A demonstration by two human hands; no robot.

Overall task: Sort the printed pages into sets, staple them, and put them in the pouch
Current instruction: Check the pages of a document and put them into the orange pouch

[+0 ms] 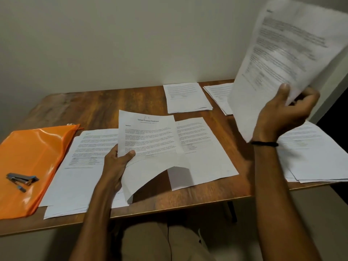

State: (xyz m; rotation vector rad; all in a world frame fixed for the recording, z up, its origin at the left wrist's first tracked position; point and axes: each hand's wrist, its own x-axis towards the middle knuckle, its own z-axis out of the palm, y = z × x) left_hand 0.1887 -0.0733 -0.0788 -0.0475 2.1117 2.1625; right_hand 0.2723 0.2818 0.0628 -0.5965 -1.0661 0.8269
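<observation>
My left hand [117, 162] grips a sheaf of printed pages [150, 147] headed "Sample Financial Statement", lifted over the table's middle with its lower corner curling. My right hand [282, 113] holds a single blurred printed page [286, 53] up in the air at the right, thumb on its front. Piles of printed pages lie on the wooden table [94, 106]: one at the left [84, 166], one in the middle [203, 153], two at the back [186, 97] [218, 95] and one at the right [310, 157]. The orange pouch [33, 157] lies flat at the left with a grey stapler [21, 180] on it.
A pale wall runs right behind the table. The table's front edge is close to my lap, and a dark table leg [232, 211] shows below it. The right pile overhangs the table's right edge.
</observation>
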